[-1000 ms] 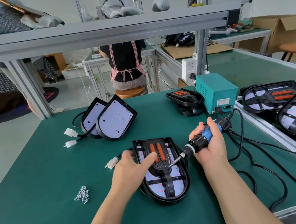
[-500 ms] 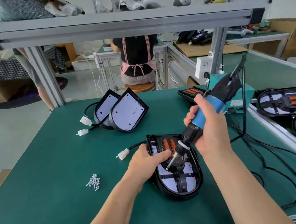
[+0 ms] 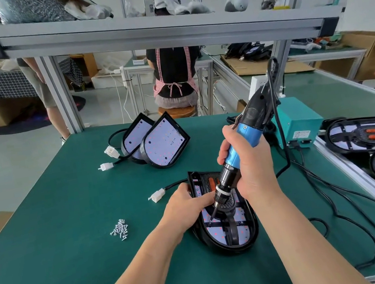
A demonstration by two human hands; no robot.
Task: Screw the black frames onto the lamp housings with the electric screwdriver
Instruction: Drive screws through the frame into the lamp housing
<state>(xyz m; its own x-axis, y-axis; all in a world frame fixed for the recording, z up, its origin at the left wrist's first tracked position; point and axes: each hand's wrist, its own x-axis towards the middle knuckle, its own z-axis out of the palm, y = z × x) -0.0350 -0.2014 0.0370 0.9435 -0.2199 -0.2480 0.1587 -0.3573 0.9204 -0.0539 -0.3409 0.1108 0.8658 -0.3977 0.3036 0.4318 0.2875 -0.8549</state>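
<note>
- Tipped up from its lower slant of a second ago, the electric screwdriver (image 3: pixel 242 150) now stands steeper, its bit down at the black frame (image 3: pixel 232 231) in the lamp housing (image 3: pixel 230 246), at 6 o'clock on the green bench (image 3: pixel 53 261).
- The right hand (image 3: pixel 253 170) is clenched round the blue barrel; the left hand (image 3: pixel 186 205) grips the housing's 9 o'clock rim.
- Loose screws (image 3: pixel 120 229) lie at 8 o'clock.
- Best practice, I judge: keep the bit square on the screw, press straight down, and brace the housing against twisting.

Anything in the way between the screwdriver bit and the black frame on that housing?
Nothing visible. The right hand grips the electric screwdriver, and its bit points straight at the black frame. The left hand holds the lamp housing beside the bit, not under it.
</note>
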